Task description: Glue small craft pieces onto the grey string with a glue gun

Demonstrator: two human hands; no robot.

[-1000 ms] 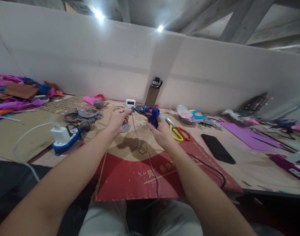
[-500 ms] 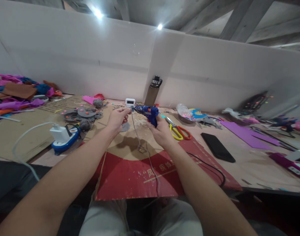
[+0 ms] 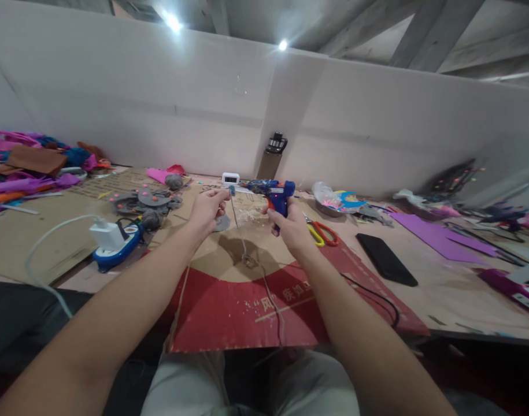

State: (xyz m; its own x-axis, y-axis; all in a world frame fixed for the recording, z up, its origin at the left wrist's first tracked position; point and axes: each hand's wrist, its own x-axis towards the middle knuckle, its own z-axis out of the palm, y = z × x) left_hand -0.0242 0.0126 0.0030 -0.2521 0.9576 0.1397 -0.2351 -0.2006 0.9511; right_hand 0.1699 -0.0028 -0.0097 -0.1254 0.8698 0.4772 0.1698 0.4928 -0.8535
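My right hand (image 3: 292, 226) is wrapped round the handle of a blue glue gun (image 3: 275, 192), whose nozzle points left. My left hand (image 3: 207, 209) pinches the top end of a thin grey cord (image 3: 242, 245) with a small blue piece at its tip, a short gap left of the nozzle. The cord hangs down onto a red and brown cardboard sheet (image 3: 229, 312) in front of me and trails toward my lap. The gun's black cable (image 3: 377, 297) runs off to the right over the cardboard.
Yellow and red scissors (image 3: 318, 231) and a black phone (image 3: 385, 260) lie right of my right hand. At the left sit a white charger on a blue power strip (image 3: 114, 242) and grey felt pieces (image 3: 149, 203). A bottle (image 3: 270, 159) and small white clock (image 3: 230, 179) stand by the wall.
My right hand has drawn the glue gun to the right and slightly up, away from the cord end. The left hand has stayed where it was.
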